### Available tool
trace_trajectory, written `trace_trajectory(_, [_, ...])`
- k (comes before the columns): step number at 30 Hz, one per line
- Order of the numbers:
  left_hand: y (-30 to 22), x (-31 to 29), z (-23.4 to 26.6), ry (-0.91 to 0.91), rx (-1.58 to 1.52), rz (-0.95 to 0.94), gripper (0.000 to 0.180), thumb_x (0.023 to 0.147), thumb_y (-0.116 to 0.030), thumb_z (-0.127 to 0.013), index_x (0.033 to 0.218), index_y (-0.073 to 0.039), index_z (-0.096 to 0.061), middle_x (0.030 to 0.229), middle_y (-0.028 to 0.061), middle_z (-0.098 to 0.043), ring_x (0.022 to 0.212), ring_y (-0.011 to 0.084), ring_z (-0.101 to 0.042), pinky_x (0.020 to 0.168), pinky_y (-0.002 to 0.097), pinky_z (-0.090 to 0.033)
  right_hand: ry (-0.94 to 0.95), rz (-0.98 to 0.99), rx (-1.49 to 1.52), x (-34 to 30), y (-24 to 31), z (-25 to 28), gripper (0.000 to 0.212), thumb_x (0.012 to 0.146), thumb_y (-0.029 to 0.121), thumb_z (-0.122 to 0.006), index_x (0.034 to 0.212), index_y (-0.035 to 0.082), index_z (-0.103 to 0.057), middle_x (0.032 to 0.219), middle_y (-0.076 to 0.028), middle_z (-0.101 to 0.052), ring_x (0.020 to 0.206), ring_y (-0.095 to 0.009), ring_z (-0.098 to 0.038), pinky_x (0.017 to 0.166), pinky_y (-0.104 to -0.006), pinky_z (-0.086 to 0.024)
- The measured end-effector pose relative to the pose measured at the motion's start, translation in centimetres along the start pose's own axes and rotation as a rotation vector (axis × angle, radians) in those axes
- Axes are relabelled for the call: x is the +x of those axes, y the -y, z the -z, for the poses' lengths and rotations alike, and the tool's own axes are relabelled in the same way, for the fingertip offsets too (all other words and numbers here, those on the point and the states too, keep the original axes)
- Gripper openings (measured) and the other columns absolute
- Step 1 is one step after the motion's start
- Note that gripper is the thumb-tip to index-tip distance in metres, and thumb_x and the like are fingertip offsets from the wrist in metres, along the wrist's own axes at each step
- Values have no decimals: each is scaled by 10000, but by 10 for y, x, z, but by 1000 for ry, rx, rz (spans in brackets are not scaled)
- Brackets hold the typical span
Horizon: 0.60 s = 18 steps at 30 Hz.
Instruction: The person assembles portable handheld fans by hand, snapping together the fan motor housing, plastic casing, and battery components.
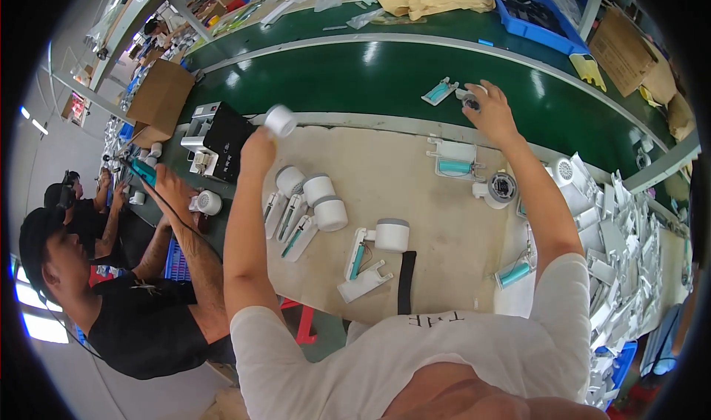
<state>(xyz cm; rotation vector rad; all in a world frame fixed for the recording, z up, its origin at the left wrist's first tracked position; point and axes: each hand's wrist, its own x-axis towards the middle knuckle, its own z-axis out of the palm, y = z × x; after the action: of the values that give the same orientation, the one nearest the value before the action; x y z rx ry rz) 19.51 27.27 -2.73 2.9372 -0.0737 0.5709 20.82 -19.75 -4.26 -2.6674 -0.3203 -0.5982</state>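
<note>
Grip curled, left hand (258, 151) holds white cylinder (281, 121), right hand (493, 111) round housing (471, 104).

Beige tabletop (452, 272) | left: three white round-headed units (320, 189) | middle: another such unit (391, 236), flat white cover (365, 282), black strip (406, 283) | right: white-and-teal handle piece (453, 152), open-faced round part (503, 187)

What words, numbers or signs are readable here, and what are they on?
White T-shirt: dark lettering across the chest, not copied out here.
Black-sided machine: pale marks, too small to read.
Cardboard box at upper right: faint print, too blurred to read.
</note>
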Motion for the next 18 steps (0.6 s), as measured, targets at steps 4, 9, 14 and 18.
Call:
trace_trajectory(4, [86,-27,-37,353,133,216,247,763,-163,-483,919,7,-573,919,244,-589,927,374,-559,812,440,-436,140,-194,-153,23,-22,-29,492,762,253,-628,1223,224,-459,1300,-147,-365,1140,-352,-417,936,-397,-392])
trace_trajectory(9, [15,-27,-5,0,352,174,341,737,-116,-479,1033,30,-560,1036,215,-573,992,363,-529,876,404,-404,164,-163,91,28,-37,-14,459,757,182,-632,1195,207,-498,1234,-136,-390,1085,-305,-469,884,-361,-424])
trace_trajectory(14, [-82,-1,-2,360,-1027,-28,413,851,-235,-498,1181,13,-487,1117,103,-572,1024,195,-532,868,293,-420,206,187,462,6,35,79,430,718,-8,-612,1121,136,-560,1144,-118,-428,1072,-258,-447,890,-318,-391])
trace_trajectory(18, [-185,-20,-29,649,-1726,-8,537,910,-428,-359,1241,-11,-429,1202,77,-516,1089,171,-490,914,307,-391,171,401,470,-32,66,142,481,665,-69,-615,1089,154,-575,1146,-97,-445,1062,-277,-465,870,-332,-413])
